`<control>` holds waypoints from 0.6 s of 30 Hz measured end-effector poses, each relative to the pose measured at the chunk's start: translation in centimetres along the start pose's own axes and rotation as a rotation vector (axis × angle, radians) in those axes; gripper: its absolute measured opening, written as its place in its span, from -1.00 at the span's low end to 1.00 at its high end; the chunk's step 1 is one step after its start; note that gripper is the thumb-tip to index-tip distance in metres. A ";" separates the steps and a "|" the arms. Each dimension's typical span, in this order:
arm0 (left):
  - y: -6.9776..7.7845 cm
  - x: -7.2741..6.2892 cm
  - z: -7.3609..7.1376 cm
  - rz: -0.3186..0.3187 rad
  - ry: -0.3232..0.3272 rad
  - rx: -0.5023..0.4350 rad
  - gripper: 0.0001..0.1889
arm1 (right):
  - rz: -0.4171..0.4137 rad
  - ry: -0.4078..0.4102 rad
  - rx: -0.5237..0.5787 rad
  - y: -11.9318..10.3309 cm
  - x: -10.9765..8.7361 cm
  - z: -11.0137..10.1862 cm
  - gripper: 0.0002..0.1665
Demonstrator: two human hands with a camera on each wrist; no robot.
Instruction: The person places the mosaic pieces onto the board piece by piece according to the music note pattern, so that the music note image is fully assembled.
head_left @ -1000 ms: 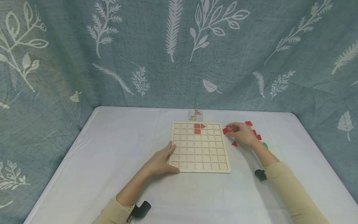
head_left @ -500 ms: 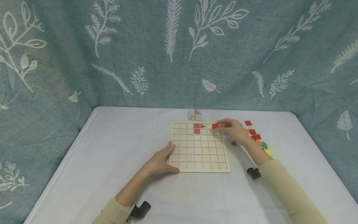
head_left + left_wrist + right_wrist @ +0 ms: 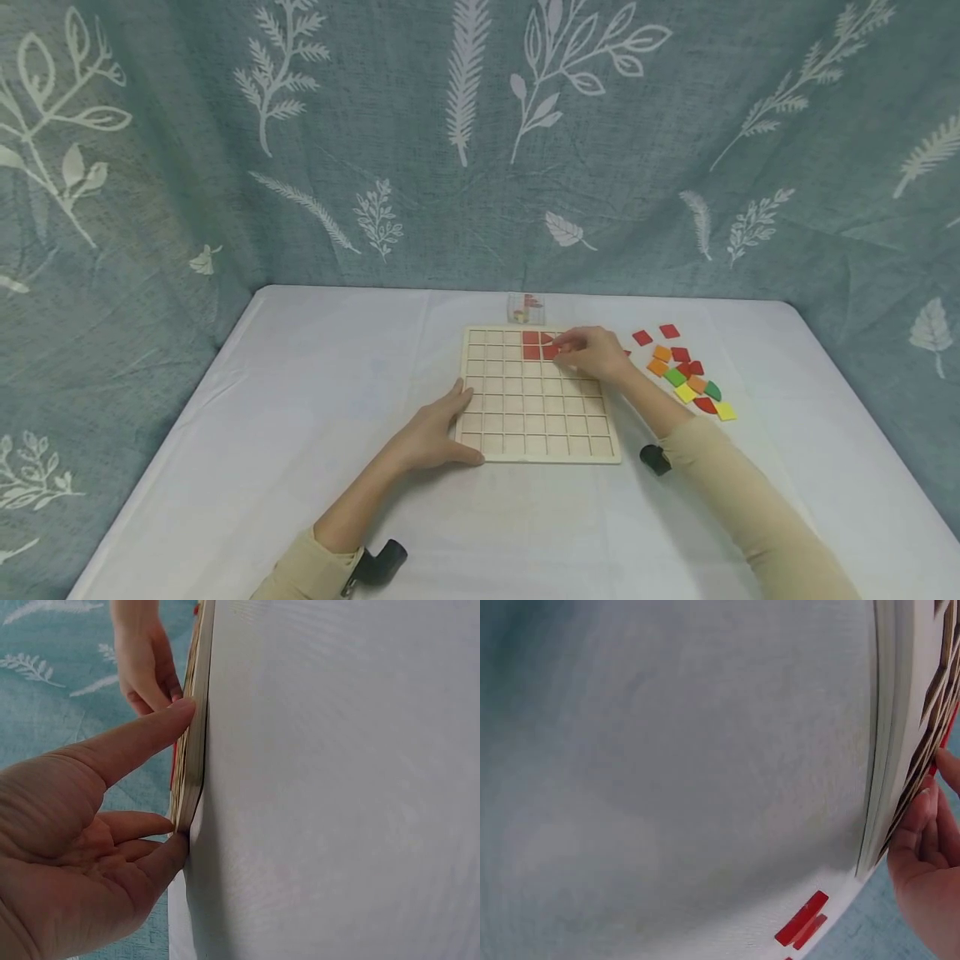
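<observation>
A square wooden grid board (image 3: 517, 408) lies on the white table. At its near left corner rests my left hand (image 3: 433, 432), thumb along the near edge and fingers against the left side. The left wrist view shows the fingertips touching the board's rim (image 3: 196, 750). My right hand (image 3: 597, 353) pinches a red square tile (image 3: 551, 352) over a cell in the second row. Red squares (image 3: 530, 338) fill two cells just left of it, one above the other. A red triangle (image 3: 546, 338), partly covered by the fingers, sits in the top row.
Several loose red, orange, green and yellow tiles (image 3: 684, 393) are scattered right of the board, partly by my right forearm. Behind the board lies a small pattern card (image 3: 526, 309). A leaf-printed curtain (image 3: 450, 217) hangs beyond the table's far edge.
My right hand has carried the red square tile leftward from beside the board to the cell below the triangle. More loose tiles have come into sight. The left hand has stayed put.
</observation>
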State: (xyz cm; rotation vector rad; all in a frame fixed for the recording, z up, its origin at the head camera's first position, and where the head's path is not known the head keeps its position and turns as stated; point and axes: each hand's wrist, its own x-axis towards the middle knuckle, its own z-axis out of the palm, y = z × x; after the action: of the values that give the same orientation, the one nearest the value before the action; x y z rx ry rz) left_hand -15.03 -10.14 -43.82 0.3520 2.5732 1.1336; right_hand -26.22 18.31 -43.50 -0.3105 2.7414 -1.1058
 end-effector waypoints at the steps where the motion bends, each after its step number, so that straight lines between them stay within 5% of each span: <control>1: 0.0 0.0 0.0 0.000 0.000 0.000 0.08 | 0.001 0.003 0.001 0.0 0.0 0.0 -0.61; 11: 0.1 0.0 -0.1 0.007 0.002 0.000 0.09 | -0.006 0.039 0.022 -0.2 -0.4 0.5 -0.66; 18: 0.0 -0.1 0.0 0.003 0.000 0.000 0.08 | 0.099 0.137 0.174 0.9 -1.4 -1.2 -0.61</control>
State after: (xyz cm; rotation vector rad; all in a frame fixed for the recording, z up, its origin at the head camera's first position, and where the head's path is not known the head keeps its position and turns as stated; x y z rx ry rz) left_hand -14.99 -10.17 -43.77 0.3562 2.5731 1.1350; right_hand -25.24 20.11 -43.11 -0.0765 2.7159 -1.3740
